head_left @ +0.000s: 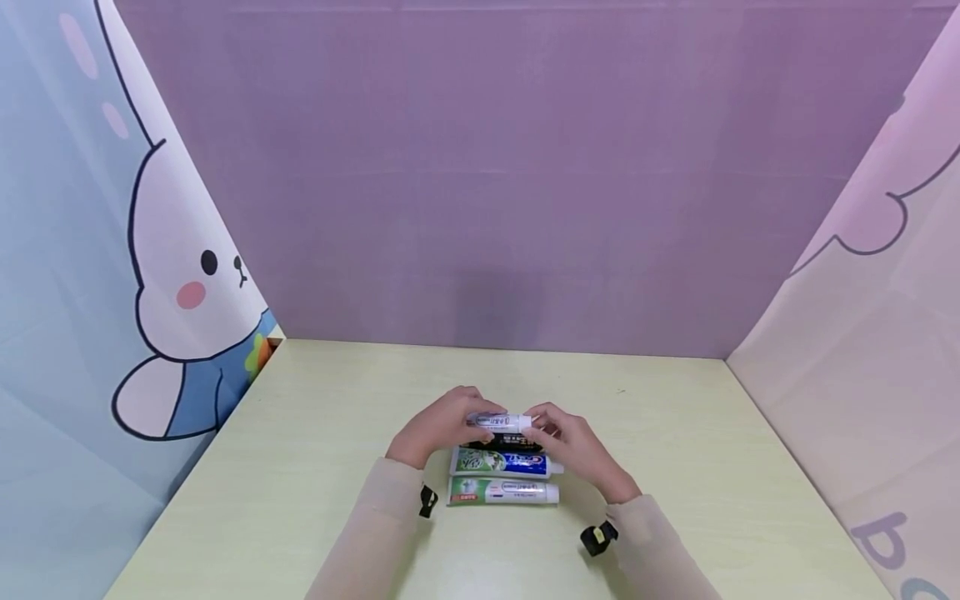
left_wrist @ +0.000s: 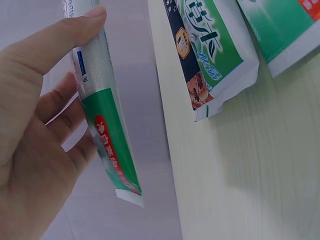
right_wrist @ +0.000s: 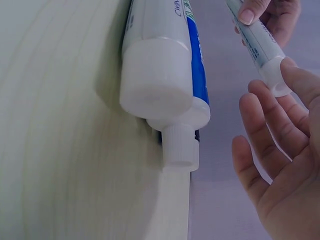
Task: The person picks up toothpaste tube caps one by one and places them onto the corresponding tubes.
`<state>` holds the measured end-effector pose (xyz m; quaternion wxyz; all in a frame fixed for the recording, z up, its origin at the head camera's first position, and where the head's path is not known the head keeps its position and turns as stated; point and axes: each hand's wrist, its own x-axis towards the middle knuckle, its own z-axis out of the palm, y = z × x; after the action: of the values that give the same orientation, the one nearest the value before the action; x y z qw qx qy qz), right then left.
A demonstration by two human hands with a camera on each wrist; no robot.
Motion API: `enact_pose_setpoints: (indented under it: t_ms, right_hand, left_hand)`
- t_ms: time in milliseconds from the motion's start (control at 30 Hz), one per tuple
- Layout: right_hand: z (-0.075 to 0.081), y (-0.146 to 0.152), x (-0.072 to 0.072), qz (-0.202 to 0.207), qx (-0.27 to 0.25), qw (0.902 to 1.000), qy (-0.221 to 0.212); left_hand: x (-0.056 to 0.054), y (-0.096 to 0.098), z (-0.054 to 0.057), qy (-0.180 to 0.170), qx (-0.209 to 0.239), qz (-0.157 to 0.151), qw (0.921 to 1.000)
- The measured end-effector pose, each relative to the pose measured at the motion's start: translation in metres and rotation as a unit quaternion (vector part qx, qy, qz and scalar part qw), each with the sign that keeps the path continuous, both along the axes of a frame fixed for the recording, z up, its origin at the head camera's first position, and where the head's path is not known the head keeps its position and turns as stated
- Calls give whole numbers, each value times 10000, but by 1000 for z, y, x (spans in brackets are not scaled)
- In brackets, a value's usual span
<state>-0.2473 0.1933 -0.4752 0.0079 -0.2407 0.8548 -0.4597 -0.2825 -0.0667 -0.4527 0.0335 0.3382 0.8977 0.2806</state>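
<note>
In the head view my left hand point(head_left: 438, 425) pinches a white-and-green toothpaste tube point(head_left: 501, 422) between thumb and fingers. The tube is lifted off the table, its crimped green end point(left_wrist: 112, 140) pointing down in the left wrist view. My right hand point(head_left: 576, 443) has its thumb and fingertips on either side of that tube's white cap point(right_wrist: 275, 77). Nearer than the held tube, a black toothpaste tube point(head_left: 512, 442), a blue-and-green toothpaste tube point(head_left: 501, 462) and another white-and-green toothpaste tube point(head_left: 501, 492) lie in a row, caps to the right. The hands partly cover the black one.
A pale wood-grain table point(head_left: 300, 467) lies under the tubes. Behind it stands a purple backdrop point(head_left: 510, 183). Printed cloth panels flank the table, with a cartoon rabbit point(head_left: 195, 292) on the left one. Each wrist wears a small black camera point(head_left: 597, 539).
</note>
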Motion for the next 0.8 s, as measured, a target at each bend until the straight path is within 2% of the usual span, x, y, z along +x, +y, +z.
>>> enact_pose_setpoints:
  t_ms: [200, 400, 567, 800]
  right_hand:
    - [-1, 1, 0, 117, 20, 9999, -10]
    - [-1, -2, 2, -54, -37, 10000, -2]
    - [1, -7, 4, 6, -271, 9996, -104]
    - [1, -11, 3, -129, -249, 9996, -27]
  left_hand:
    - [2, 0, 0, 20, 21, -23, 10000]
    - [3, -1, 1, 61, 35, -49, 10000]
    - [4, 0, 2, 17, 67, -71, 10000]
    - [5, 1, 6, 15, 77, -91, 9999]
